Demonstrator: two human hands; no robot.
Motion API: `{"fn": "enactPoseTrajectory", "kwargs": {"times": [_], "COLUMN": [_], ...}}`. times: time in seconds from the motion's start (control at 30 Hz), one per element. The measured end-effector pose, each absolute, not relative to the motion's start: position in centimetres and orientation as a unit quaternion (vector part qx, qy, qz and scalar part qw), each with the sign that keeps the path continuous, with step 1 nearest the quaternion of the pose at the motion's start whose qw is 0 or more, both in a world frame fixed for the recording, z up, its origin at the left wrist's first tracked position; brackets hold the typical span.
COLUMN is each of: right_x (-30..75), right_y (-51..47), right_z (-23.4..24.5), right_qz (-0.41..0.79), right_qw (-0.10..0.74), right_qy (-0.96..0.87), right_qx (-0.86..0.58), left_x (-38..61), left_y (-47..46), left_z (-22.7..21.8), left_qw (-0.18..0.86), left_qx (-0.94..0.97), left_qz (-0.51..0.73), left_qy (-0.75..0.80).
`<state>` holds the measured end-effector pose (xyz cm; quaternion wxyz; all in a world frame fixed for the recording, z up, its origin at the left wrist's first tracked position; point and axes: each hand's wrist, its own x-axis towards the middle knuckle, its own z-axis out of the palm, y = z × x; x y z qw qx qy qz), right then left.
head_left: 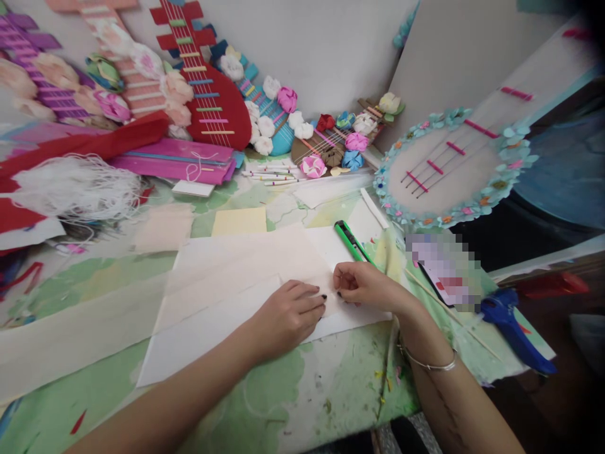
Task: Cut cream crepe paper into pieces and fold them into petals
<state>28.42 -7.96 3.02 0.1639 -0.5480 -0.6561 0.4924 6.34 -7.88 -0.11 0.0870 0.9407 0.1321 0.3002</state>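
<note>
In the lower middle of the frame, the left hand (288, 315) is lying palm down on a large cream sheet of paper (246, 265), its fingers held flat and close together, with the dark-nailed tips pressing on the sheet. Just right of it, the right hand (363, 287) is curling its fingers downward, so that the tips are touching the same cream sheet close to the left hand's fingertips. Whether the right hand is pinching an edge of the paper or only pressing on it cannot be told. A thin silver bangle (428, 364) is circling the right wrist.

The cream sheet is lying at the centre of the frame, overlapping a larger white sheet of paper (198, 340) that is reaching toward the lower left. Both are resting on a green-and-white stained table cover (326, 384).

Just above the right hand, a green utility knife (352, 241) is lying at a slant. At the lower right, a blue glue gun (513, 328) is resting near the table's edge, with a thin wooden stick (454, 315) lying beside it. A pale yellow paper square (239, 221) is sitting above the cream sheet.

At the upper right, a round board rimmed with pale blue paper flowers (454, 164) is leaning. At the upper left, a red guitar-shaped craft piece (217, 107) is standing, and a tangle of white thread (75, 186) is lying below it.
</note>
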Motion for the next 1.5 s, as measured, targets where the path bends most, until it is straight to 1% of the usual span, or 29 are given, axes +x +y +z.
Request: {"fn": "enactPoseTrajectory", "kwargs": {"times": [0.2, 0.47, 0.9, 1.07, 1.3, 1.5], "right_x": [28.4, 28.0, 27.6, 27.6, 27.9, 27.3], "right_y": [-7.9, -7.7, -7.6, -7.6, -7.7, -7.7], "right_z": [3.1, 2.7, 2.5, 2.1, 1.8, 2.8], "right_qz": [0.476, 0.424, 0.345, 0.330, 0.323, 0.279], "right_qw": [0.157, 0.196, 0.197, 0.185, 0.178, 0.160], "right_qy": [-0.667, -0.672, -0.685, -0.700, -0.710, -0.686], "right_qx": [-0.551, -0.575, -0.610, -0.606, -0.600, -0.653], "left_x": [6.1, 6.2, 6.2, 6.2, 6.4, 6.5], "left_y": [-8.1, -8.3, -8.3, -8.3, -8.3, -8.5], "left_z": [0.3, 0.4, 0.4, 0.4, 0.8, 0.9], "left_qw": [0.088, 0.096, 0.103, 0.084, 0.043, 0.030], "left_qx": [0.946, 0.942, 0.949, 0.957, 0.974, 0.976], "left_qz": [0.278, 0.282, 0.244, 0.219, 0.140, 0.111], "left_qy": [0.139, 0.153, 0.173, 0.172, 0.173, 0.182]}}
